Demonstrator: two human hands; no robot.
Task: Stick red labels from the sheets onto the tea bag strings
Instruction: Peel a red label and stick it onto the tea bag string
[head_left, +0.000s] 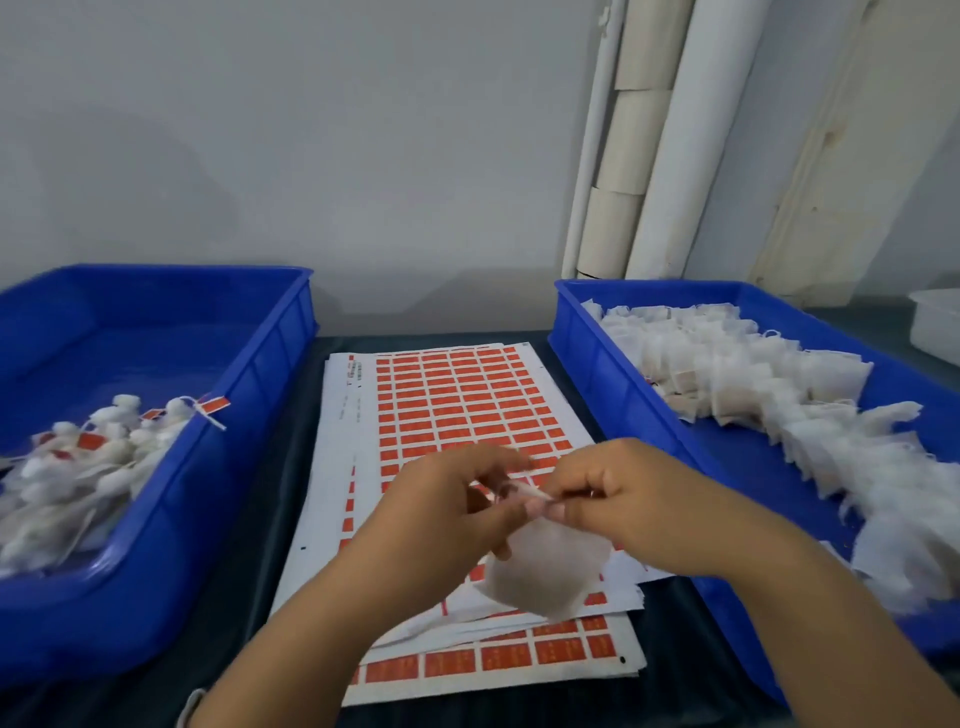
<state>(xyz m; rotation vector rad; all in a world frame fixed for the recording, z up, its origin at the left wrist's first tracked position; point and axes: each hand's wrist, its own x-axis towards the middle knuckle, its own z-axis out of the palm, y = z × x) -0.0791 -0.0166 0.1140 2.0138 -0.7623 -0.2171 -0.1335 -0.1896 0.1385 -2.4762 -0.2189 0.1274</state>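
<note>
Dark desk (260, 597) spans lower frame; pale wall behind, white rolled tubes (670, 156) leaning upper right. Left blue tray (156, 561), lower left: tea bags carrying red labels (78, 467), one tag hanging over rim. Right blue tray (587, 364), right side: heap of unlabelled white tea bags (753, 374). Stacked label sheets (457, 395) lie centre between trays, rows of red labels partly peeled. Hands together above sheets, centre frame. Left hand (441, 509) and right hand (623, 499) both pinch string (524, 491) between fingertips. One tea bag (550, 566) hangs below them. Label on string: cannot tell, blurred.
</note>
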